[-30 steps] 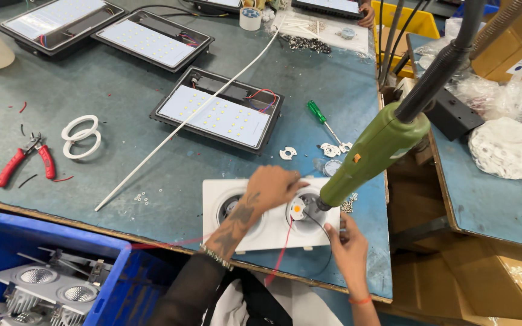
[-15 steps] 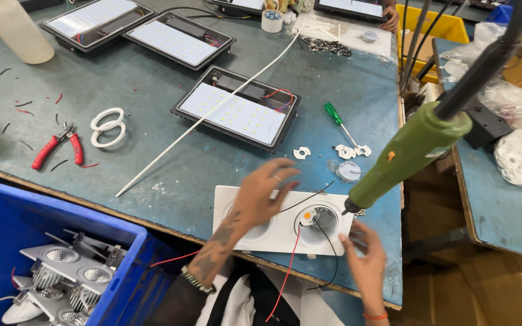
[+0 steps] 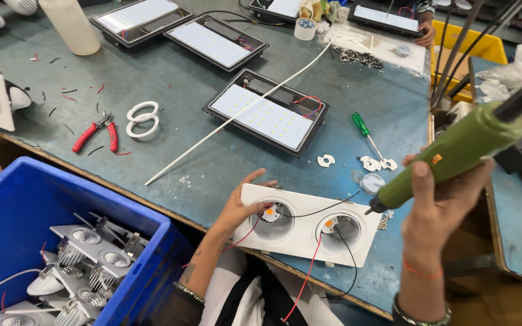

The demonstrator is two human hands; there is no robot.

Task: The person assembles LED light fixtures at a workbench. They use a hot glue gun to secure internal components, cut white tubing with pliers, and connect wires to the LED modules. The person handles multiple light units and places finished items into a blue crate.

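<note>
At the bench edge, a white twin lamp housing is steadied by the left hand, fingers spread flat. A green electric screwdriver is gripped by the closed right hand, its tip beside the right recess; fastening appears underway, and careful tip alignment would be needed.

Green screwdriver above white twin-downlight housing

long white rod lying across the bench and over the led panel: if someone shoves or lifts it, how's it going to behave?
The white rod is long and very thin, so it likely flexes or droops if lifted by one end. It looks round, so a sideways push probably rolls it. It rests partly on the LED panel, so it may pivot or slide off.
</note>
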